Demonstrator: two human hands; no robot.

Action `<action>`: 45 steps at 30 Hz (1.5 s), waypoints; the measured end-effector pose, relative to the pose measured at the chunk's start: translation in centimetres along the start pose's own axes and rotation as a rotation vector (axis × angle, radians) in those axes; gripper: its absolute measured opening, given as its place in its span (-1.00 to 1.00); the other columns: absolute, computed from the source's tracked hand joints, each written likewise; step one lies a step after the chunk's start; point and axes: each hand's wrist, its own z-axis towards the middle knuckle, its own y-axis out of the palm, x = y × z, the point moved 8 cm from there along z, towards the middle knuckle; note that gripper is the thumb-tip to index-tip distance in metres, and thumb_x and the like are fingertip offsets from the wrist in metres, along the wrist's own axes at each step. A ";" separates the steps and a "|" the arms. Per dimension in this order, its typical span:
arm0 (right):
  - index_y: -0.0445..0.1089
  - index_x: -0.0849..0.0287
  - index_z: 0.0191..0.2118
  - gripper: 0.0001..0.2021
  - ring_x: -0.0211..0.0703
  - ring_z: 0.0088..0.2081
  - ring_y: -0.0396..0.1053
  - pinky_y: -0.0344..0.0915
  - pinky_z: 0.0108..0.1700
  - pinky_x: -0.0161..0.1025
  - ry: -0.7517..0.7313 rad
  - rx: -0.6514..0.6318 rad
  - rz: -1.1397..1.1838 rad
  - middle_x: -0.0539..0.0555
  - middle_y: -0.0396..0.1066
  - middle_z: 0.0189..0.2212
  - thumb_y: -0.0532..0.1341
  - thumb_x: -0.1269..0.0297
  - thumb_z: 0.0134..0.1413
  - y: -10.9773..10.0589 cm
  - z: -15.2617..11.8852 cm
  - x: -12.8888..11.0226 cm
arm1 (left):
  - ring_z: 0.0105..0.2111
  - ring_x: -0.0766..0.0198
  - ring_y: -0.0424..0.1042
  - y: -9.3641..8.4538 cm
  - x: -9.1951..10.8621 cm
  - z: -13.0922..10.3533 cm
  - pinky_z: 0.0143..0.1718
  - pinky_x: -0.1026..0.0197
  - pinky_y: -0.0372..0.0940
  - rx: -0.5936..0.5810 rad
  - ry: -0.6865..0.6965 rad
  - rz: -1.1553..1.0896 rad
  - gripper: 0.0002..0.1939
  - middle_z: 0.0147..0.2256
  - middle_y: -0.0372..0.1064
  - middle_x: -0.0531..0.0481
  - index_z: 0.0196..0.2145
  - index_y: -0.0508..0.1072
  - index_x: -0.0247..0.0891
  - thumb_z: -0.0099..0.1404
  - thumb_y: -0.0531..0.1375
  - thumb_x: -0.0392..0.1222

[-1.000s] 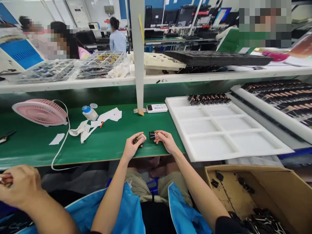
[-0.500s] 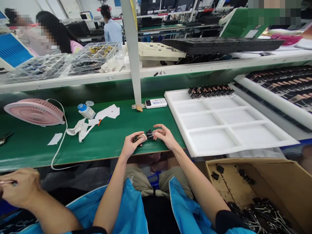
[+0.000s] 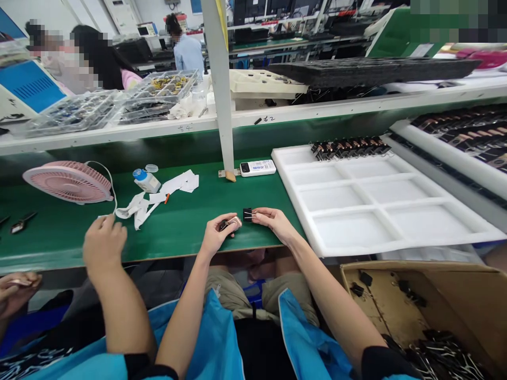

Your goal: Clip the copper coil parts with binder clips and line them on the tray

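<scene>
My left hand point(image 3: 216, 235) is closed round a small black part with a copper-coloured face point(image 3: 236, 224), just above the front edge of the green bench. The fingers hide some of the part. A black binder clip point(image 3: 247, 214) with silver wire handles is pinched by the handles in my right hand point(image 3: 276, 224). The clip is slightly apart from the copper-faced part. To the right of my hands lies a white foam tray point(image 3: 296, 203) with compartments; a row of clipped black-and-copper parts point(image 3: 348, 148) stands along its back.
A cardboard box point(image 3: 467, 311) at lower right holds many binder clips. Another foam tray of clipped parts point(image 3: 467, 132) lies far right. A co-worker's hand point(image 3: 105, 243) reaches over the bench at left, near a pink fan point(image 3: 71, 182). A post point(image 3: 222, 105) rises behind the white device point(image 3: 258, 168).
My right hand has drawn the binder clip slightly away from the copper-faced part, with fingers closer together. The co-worker's arm at left has come up over the bench. The view has shifted slightly.
</scene>
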 end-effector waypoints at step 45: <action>0.54 0.23 -0.32 -0.70 -0.26 -0.53 0.40 0.28 -0.51 -0.37 0.090 -0.372 -0.670 0.00 0.48 -0.53 0.45 0.07 -0.02 3.1 -3.8 -5.4 | -0.29 0.18 0.53 2.9 2.3 0.3 -0.27 0.21 0.45 -0.351 -0.028 0.246 -0.49 -0.23 0.55 -0.11 0.02 0.60 -0.20 0.15 0.43 0.06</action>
